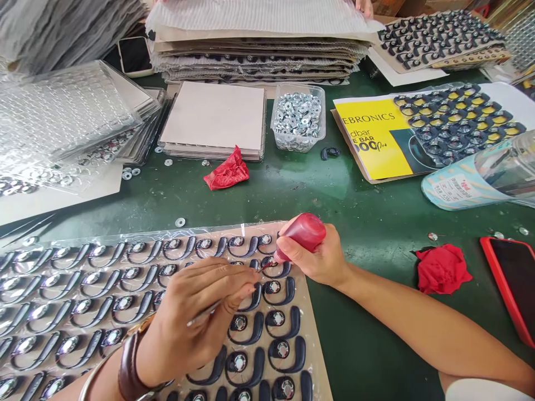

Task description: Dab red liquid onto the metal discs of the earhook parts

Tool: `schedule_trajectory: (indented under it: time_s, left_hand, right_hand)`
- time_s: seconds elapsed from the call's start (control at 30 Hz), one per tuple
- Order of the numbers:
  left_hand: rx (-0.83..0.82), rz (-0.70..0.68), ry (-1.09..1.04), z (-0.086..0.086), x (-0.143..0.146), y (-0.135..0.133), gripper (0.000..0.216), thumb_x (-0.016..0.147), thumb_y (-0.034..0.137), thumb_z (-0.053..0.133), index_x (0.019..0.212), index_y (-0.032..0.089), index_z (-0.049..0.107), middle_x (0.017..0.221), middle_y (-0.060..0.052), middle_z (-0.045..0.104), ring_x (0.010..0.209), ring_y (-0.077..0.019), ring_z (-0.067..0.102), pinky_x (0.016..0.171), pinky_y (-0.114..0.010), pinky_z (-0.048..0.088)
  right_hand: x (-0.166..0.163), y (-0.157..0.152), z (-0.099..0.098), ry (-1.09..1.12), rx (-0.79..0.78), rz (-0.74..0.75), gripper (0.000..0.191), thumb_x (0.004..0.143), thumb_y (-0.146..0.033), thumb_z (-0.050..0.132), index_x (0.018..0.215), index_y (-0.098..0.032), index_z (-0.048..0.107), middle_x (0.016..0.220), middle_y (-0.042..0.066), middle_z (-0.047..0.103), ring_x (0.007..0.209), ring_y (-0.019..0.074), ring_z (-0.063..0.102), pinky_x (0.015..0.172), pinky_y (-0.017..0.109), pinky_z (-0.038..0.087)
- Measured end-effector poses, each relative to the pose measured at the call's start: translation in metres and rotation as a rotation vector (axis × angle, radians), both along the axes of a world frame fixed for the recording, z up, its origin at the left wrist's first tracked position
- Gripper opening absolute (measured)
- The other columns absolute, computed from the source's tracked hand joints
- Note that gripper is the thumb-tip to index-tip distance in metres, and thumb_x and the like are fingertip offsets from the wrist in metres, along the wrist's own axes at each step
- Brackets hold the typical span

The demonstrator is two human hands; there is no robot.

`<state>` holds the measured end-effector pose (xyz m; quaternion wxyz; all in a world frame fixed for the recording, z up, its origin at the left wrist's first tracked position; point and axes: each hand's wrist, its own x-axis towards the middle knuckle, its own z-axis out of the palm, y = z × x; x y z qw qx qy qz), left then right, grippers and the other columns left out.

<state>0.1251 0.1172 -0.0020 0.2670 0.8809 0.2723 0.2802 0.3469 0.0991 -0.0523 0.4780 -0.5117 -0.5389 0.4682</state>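
Note:
My right hand (320, 257) is closed round a small red squeeze bottle (304, 233), its nozzle tipped down-left onto a black hook-shaped earpiece part (273, 266) in the top rows of a plastic-covered tray sheet (311, 334). My left hand (196, 320) pinches a thin metal pick (204, 313) above the same sheet, its fingertips close to the bottle's nozzle. A dark wrist strap and a bangle sit on my left wrist. Rows of black parts with shiny round discs fill the sheet.
A clear tub of metal washers (297, 118) stands at the back centre beside flat card stacks (215, 120). Red cloths (228, 171) (442, 268), a red-cased phone (510, 284), a lying bottle (480, 175), more part sheets (455, 120) and another person's hand (365, 8) surround the green table (368, 223).

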Motion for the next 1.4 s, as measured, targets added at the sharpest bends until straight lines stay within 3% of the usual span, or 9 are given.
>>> schedule_trajectory:
  time_s: [0.17, 0.3, 0.43, 0.63, 0.93, 1.2, 1.4]
  left_hand:
    - [-0.021, 0.026, -0.005, 0.000, -0.002, 0.002, 0.017, 0.090, 0.007, 0.052, 0.096, 0.015, 0.066, 0.095, -0.003, 0.074, 0.084, -0.0104, 0.069, 0.078, -0.023, 0.056]
    - [0.212, -0.107, 0.028, -0.004, -0.007, -0.002, 0.022, 0.092, 0.007, 0.050, 0.107, 0.010, 0.065, 0.104, -0.007, 0.073, 0.094, -0.0155, 0.069, 0.085, -0.030, 0.056]
    - [0.443, -0.116, 0.126, -0.011, -0.009, -0.001, 0.023, 0.094, 0.012, 0.051, 0.111, 0.006, 0.066, 0.112, -0.011, 0.071, 0.106, -0.0226, 0.067, 0.093, -0.038, 0.052]
    - [0.500, -0.124, 0.163, -0.016, -0.004, 0.004, 0.025, 0.094, 0.012, 0.049, 0.108, 0.005, 0.067, 0.109, -0.013, 0.072, 0.104, -0.0234, 0.068, 0.095, -0.037, 0.052]
    - [0.789, -0.203, 0.256, -0.021, 0.008, -0.013, 0.034, 0.085, 0.013, 0.039, 0.102, 0.001, 0.066, 0.103, -0.018, 0.071, 0.097, -0.0289, 0.069, 0.093, -0.042, 0.051]
    - [0.794, -0.179, 0.284, -0.019, 0.011, -0.015, 0.031, 0.084, 0.017, 0.045, 0.101, 0.000, 0.065, 0.103, -0.019, 0.071, 0.098, -0.0301, 0.069, 0.096, -0.044, 0.049]
    - [0.773, -0.168, 0.272, -0.020, 0.010, -0.016, 0.029, 0.087, 0.017, 0.046, 0.101, 0.001, 0.065, 0.105, -0.020, 0.069, 0.100, -0.0291, 0.069, 0.101, -0.046, 0.046]
  right_hand:
    - [0.002, 0.011, 0.013, 0.170, 0.010, -0.013, 0.029, 0.087, -0.039, 0.066, 0.066, -0.019, 0.060, 0.056, -0.001, 0.065, 0.051, 0.0124, 0.064, 0.051, 0.025, 0.054]
    - [0.003, 0.034, 0.022, 0.163, 0.058, -0.053, 0.028, 0.082, -0.039, 0.072, 0.067, -0.019, 0.060, 0.055, -0.002, 0.062, 0.049, 0.0123, 0.062, 0.049, 0.025, 0.052]
    - [-0.002, 0.048, 0.016, 0.136, 0.144, -0.083, 0.031, 0.085, -0.039, 0.068, 0.063, -0.020, 0.058, 0.051, -0.002, 0.059, 0.048, 0.0134, 0.062, 0.048, 0.027, 0.052]
    - [-0.003, 0.045, 0.002, 0.138, 0.096, -0.052, 0.026, 0.085, -0.037, 0.068, 0.068, -0.020, 0.061, 0.055, -0.001, 0.064, 0.049, 0.0139, 0.064, 0.048, 0.026, 0.053]
    - [-0.003, 0.039, -0.006, -0.057, 0.080, 0.027, 0.024, 0.083, -0.041, 0.069, 0.073, -0.020, 0.062, 0.060, 0.002, 0.068, 0.056, 0.0166, 0.066, 0.058, 0.030, 0.056]
    - [-0.004, 0.041, -0.002, -0.141, 0.120, -0.056, 0.024, 0.084, -0.040, 0.068, 0.074, -0.020, 0.064, 0.059, 0.001, 0.068, 0.054, 0.0152, 0.064, 0.056, 0.028, 0.054]
    - [-0.006, 0.041, -0.001, -0.015, 0.110, -0.084, 0.025, 0.084, -0.042, 0.068, 0.072, -0.020, 0.063, 0.058, 0.001, 0.068, 0.052, 0.0152, 0.064, 0.055, 0.028, 0.054]
